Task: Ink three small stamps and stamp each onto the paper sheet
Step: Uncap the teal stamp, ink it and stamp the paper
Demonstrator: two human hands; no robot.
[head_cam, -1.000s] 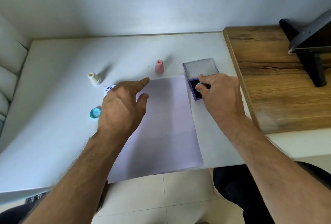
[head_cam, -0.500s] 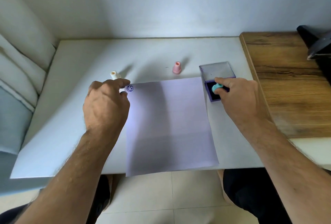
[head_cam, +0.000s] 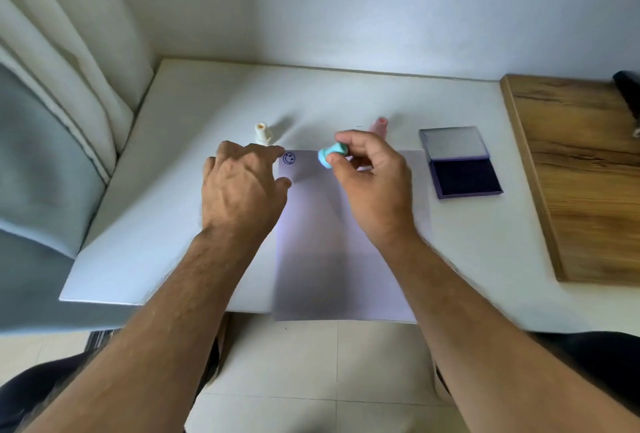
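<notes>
Teal plastic stamp (head_cam: pixel 331 152), flared at its round face, is pinched by the right hand (head_cam: pixel 372 178) above the paper sheet's (head_cam: pixel 346 242) far edge, tilted, likely for placement beside the smiley print (head_cam: pixel 289 158). Left hand (head_cam: pixel 242 186), fingers relaxed, holds nothing and steadies the sheet's corner. Ink pad (head_cam: pixel 464 176) lies open right of the sheet.

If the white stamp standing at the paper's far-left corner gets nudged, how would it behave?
The small white plastic stamp looks tall and narrow with a flared base, so it would probably tip easily. Once down, its round body may roll across the smooth white table. It seems light.
</notes>
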